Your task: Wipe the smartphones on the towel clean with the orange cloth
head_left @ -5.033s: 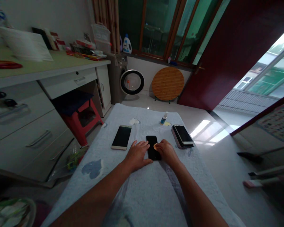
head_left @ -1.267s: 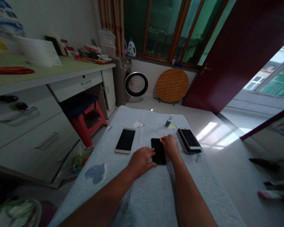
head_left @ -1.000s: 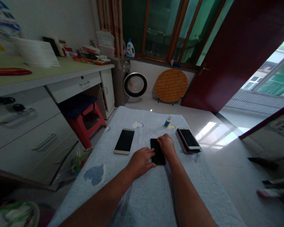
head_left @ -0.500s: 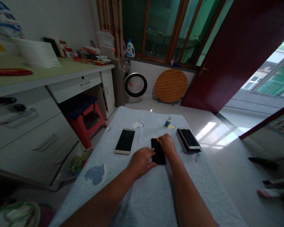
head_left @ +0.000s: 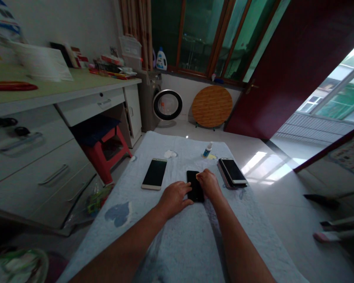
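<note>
A black smartphone [head_left: 195, 192] lies flat on the cloth-covered table between my hands. My left hand [head_left: 177, 197] holds its left side, fingers on the edge and thumb near the lower corner. Over the phone's upper right part, my right hand [head_left: 209, 182] is closed in a pinch. A small pale yellowish piece [head_left: 198, 176] shows at its fingertips, mostly hidden, too small to name surely. Left of my hands lies a gold-rimmed phone [head_left: 154, 174], screen up. To the right, a white phone [head_left: 233, 170] rests on a dark flat device [head_left: 224, 175]. Beyond stands a small spray bottle [head_left: 207, 150].
A pale blue patterned cloth [head_left: 177, 239] covers the table. At left are a white-drawered desk [head_left: 91, 100] and a red stool [head_left: 113, 157]. A washing machine [head_left: 147, 102] with its door open, a round wooden tabletop [head_left: 212, 106] and a dark red door [head_left: 271, 74] stand behind.
My right fingertips have shifted slightly down and right across the black phone's upper part. My left hand keeps its hold. The whole view has shifted slightly.
</note>
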{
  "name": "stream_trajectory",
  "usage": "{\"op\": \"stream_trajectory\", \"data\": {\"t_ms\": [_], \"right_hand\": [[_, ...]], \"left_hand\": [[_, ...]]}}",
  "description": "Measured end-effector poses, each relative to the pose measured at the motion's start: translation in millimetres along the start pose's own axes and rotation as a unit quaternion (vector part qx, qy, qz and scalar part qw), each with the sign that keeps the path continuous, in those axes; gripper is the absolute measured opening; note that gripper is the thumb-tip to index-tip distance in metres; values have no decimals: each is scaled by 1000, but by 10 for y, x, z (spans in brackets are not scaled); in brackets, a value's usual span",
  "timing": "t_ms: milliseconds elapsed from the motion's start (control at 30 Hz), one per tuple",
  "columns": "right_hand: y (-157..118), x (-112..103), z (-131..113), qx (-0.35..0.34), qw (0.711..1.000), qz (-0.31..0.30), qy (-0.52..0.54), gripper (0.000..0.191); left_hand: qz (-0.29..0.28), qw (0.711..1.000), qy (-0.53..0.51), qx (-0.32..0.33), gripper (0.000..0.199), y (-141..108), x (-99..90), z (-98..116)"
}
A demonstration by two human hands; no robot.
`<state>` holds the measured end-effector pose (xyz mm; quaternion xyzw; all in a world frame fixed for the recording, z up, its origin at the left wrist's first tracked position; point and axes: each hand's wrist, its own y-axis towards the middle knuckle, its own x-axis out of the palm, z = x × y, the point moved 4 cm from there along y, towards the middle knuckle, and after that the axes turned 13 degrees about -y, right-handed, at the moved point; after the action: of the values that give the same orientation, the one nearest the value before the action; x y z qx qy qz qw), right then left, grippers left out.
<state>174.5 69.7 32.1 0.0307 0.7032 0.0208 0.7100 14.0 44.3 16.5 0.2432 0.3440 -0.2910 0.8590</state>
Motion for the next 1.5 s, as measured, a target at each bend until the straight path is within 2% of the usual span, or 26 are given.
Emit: {"op": "stream_trajectory", "data": {"t_ms": [200, 300, 333, 433, 500, 733, 1500], "right_hand": [[-365, -53, -84, -35, 999, -29, -12, 32], [-425, -68, -82, -35, 999, -26, 15, 28], [-411, -69, -76, -33, 999, -22, 26, 29], [-298, -48, -54, -34, 998, -22, 47, 52], [-207, -15, -39, -36, 997, -37, 50, 57], [-95, 46, -28, -34, 996, -78, 32, 57], [-57, 7, -62, -20, 997, -75, 25, 57]], "left_hand": [[-4, 1000, -6, -13, 45, -2, 9, -8], [0, 1000, -5, -10, 43, 2, 20, -17], [0, 1000, -3, -8, 43, 4, 21, -18], [-6, 1000, 3, -4, 45, 7, 15, -9], [-8, 1000, 5, -6, 46, 9, 1, 0], [-11, 1000, 7, -9, 43, 15, -12, 21], [-12, 1000, 12, -9, 47, 18, -12, 21]]}}
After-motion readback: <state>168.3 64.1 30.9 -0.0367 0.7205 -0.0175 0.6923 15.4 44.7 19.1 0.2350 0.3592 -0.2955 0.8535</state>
